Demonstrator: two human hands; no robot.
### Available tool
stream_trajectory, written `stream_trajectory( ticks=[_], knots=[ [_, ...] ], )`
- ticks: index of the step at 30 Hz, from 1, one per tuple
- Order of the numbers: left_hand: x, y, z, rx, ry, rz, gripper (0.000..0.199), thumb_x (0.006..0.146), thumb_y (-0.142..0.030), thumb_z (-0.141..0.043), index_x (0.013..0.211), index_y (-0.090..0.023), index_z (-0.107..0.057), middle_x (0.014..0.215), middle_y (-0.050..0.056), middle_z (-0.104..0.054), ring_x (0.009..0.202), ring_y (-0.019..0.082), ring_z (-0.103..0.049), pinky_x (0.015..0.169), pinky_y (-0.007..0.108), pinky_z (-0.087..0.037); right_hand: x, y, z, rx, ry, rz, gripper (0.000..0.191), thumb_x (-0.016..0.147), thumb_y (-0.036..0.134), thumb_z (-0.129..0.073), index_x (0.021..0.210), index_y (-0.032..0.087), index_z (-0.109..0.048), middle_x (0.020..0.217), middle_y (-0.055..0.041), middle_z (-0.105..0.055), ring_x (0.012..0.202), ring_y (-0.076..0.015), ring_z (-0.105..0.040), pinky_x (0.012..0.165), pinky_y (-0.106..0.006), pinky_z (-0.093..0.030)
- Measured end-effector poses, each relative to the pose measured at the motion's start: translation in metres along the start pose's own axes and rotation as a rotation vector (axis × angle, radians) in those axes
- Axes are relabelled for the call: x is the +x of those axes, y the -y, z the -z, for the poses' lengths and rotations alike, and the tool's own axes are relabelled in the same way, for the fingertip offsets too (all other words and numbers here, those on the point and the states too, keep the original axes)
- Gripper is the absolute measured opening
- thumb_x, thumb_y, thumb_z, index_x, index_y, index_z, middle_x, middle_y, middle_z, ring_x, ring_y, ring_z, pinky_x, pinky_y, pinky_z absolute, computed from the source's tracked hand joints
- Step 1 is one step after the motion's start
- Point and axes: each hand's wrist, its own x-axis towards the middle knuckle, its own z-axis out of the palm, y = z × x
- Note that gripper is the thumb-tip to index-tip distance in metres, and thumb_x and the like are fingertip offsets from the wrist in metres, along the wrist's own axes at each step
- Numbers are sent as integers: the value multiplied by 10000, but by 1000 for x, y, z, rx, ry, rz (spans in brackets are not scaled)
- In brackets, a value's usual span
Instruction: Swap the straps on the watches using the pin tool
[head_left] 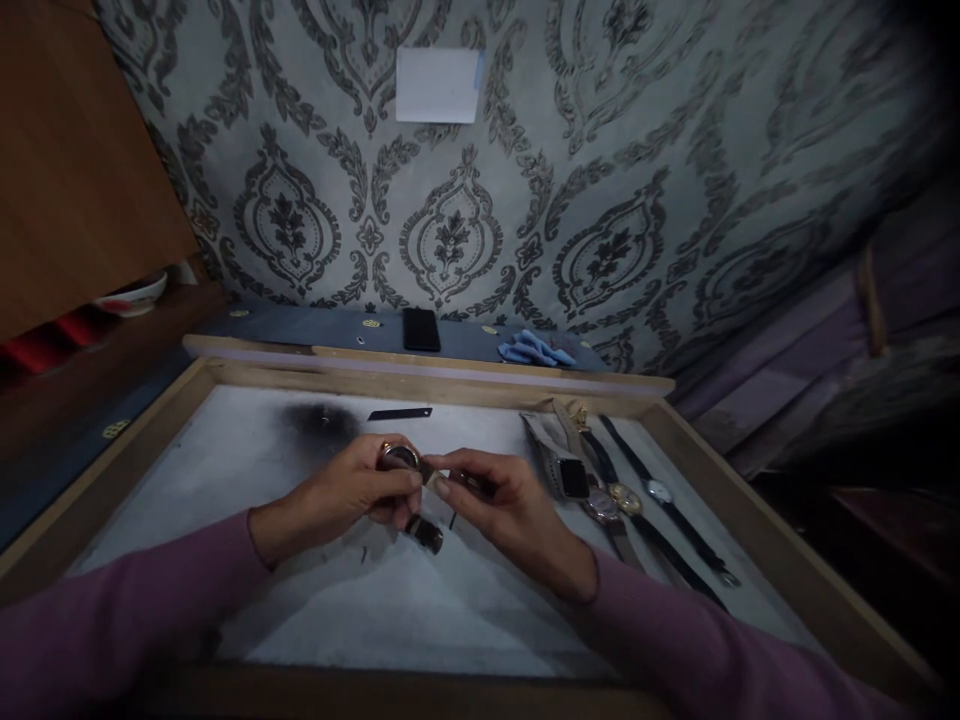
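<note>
Wood-rimmed tray (pixel 697 445) lying beneath. Left hand (pixel 371 487) clamping watch (pixel 401 457) above it; right hand (pixel 514 497) pinching strap (pixel 427 471) beside case. Watch probably feeling light, case stiff and slick (glass likely scratching easily). Strap seemingly bending softly; case edges offering surest hold.

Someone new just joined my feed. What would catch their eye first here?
Probably the two hands, left and right, meeting over the white tray around a round-faced wristwatch. Next, the row of other watches along the tray's right side, one with a square black face. Behind everything, the bold patterned wallpaper fills the background.
</note>
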Motion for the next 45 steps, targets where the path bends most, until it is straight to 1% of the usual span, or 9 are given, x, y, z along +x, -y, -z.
stream_trajectory(
  ticks=[3,8,14,20,23,27,33,40,45],
  knots=[
    [-1,-4,-3,42,-43,20,163,677,-239,-657,713,-160,-519,564,-25,-617,399,60,-505,389,186,-226,0,1,0,-18,-6,-23,236,841,291,-627,989,156,-751,747,-35,-677,618,-118,-544,583,-246,-466],
    [-3,-11,-6,108,-87,54,103,620,-206,-601,657,-165,-514,535,-36,-595,401,58,-483,407,191,-246,0,4,-1,-31,5,-50,232,837,312,-624,964,153,-736,607,22,-518,530,-96,-398,505,-233,-378],
    [-2,-10,-4,141,-78,59,89,624,-213,-590,653,-171,-517,537,-37,-594,404,59,-472,410,197,-244,1,3,-1,3,19,-111,245,828,337,-635,963,153,-724,595,35,-464,534,-94,-371,495,-229,-330],
    [-2,-9,-5,139,-58,73,111,612,-233,-597,636,-177,-505,518,-38,-582,392,61,-456,404,196,-249,2,5,1,-31,29,-113,256,832,339,-609,972,141,-693,589,49,-425,528,-89,-343,500,-235,-309],
    [-3,-11,-6,148,-36,68,120,617,-241,-604,629,-173,-506,512,-32,-577,388,59,-448,398,193,-243,2,9,4,-70,34,-145,282,855,357,-557,1002,139,-659,606,45,-430,536,-95,-360,505,-238,-313],
    [-6,-14,-5,145,-7,70,159,631,-256,-640,662,-173,-508,521,-33,-582,386,61,-451,392,185,-234,1,14,9,-77,-9,-197,248,902,341,-458,1015,159,-581,697,5,-537,589,-114,-449,550,-244,-363],
    [-7,-16,-2,151,-29,54,186,643,-272,-663,706,-171,-521,528,-43,-581,382,58,-450,383,174,-236,0,17,11,52,21,-222,195,866,290,-531,1021,173,-516,756,-5,-598,566,-102,-447,537,-233,-355],
    [-5,-15,-2,138,-10,62,198,641,-269,-678,690,-168,-516,513,-49,-566,367,49,-427,365,164,-232,2,12,11,185,28,-235,220,815,275,-622,1002,178,-558,730,19,-600,616,-103,-536,565,-224,-400],
    [-5,-14,-1,113,5,69,195,663,-259,-680,712,-164,-517,527,-44,-575,367,46,-424,361,162,-213,3,8,10,181,45,-245,56,834,219,-586,835,163,-593,718,5,-627,629,-102,-565,600,-227,-430]
  ],
)
